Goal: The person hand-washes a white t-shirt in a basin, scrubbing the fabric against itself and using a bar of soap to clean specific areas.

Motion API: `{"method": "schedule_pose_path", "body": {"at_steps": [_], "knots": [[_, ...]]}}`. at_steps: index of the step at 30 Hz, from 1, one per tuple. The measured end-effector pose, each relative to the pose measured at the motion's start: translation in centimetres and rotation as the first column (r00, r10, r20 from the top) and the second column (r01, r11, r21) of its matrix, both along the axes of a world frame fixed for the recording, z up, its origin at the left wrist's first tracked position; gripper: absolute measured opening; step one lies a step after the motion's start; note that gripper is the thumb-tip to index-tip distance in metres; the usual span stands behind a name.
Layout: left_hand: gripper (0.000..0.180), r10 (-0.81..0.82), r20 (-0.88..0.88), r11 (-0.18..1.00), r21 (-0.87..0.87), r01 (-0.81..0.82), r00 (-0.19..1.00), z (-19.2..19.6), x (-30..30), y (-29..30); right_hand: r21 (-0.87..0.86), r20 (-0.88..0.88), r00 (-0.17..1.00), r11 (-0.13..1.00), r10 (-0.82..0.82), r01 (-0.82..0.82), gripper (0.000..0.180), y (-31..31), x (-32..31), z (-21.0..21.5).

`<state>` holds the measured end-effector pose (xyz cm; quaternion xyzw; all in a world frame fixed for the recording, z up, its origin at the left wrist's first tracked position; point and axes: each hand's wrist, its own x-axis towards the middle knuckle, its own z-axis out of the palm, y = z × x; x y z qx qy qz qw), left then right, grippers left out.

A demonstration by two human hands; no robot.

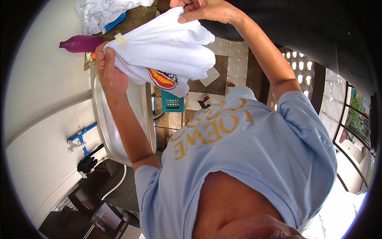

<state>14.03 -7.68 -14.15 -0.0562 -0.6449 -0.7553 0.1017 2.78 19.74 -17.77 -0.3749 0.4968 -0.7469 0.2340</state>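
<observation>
A white garment [167, 47] with a red and yellow printed patch hangs stretched between my two hands. My left hand [110, 73] is closed on one edge of it, with the thumb on top, near a small pale yellow tab on the cloth. My right hand [207, 11] pinches the far edge at the top of the view; some of its fingertips are cut off by the frame. The cloth falls in loose folds toward the right. Whether it is a shirt or something else I cannot make out.
Below my left forearm lies a metal sink [97, 105]. A purple bottle [81, 44] is beside my left hand. White cloths [105, 14] and a blue object [115, 22] sit at the far left. Blue pipes with a white tap [75, 146] run along the wall. A teal basket [172, 101] stands beneath the garment.
</observation>
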Motion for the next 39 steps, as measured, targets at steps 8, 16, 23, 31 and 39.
{"method": "schedule_pose_path", "body": {"at_steps": [8, 16, 23, 31, 39], "knots": [[0.024, 0.163, 0.045, 0.98, -0.127, -0.156, 0.986, 2.5, 0.1, -2.5, -0.035, -0.074, 0.99, 0.992, -0.123, 0.121, 0.035, -3.1, -1.6, -2.0], [0.022, 0.163, -0.076, 0.985, 0.062, -0.159, 0.984, 5.7, 2.3, -4.5, 0.267, -0.11, 0.981, 0.946, -0.161, 0.186, 0.049, -2.7, 0.5, -10.8], [0.028, 0.292, -0.058, 0.946, 0.166, -0.279, 0.955, 8.5, 5.3, -6.3, 0.552, -0.369, 0.92, 0.764, -0.136, 0.334, 0.09, -4.5, 12.4, -20.0], [0.029, 0.569, -0.248, 0.769, -0.175, -0.614, 0.784, 13.4, 7.6, -5.2, 0.325, -0.344, 0.758, 0.687, -0.554, 0.65, 0.025, -7.4, 7.3, -23.5], [0.037, 0.616, -0.247, 0.728, -0.185, -0.661, 0.748, 19.6, 9.5, -10.2, 0.254, -0.319, 0.878, 0.861, -0.356, 0.441, 0.024, -3.7, -4.0, -10.0]]}}
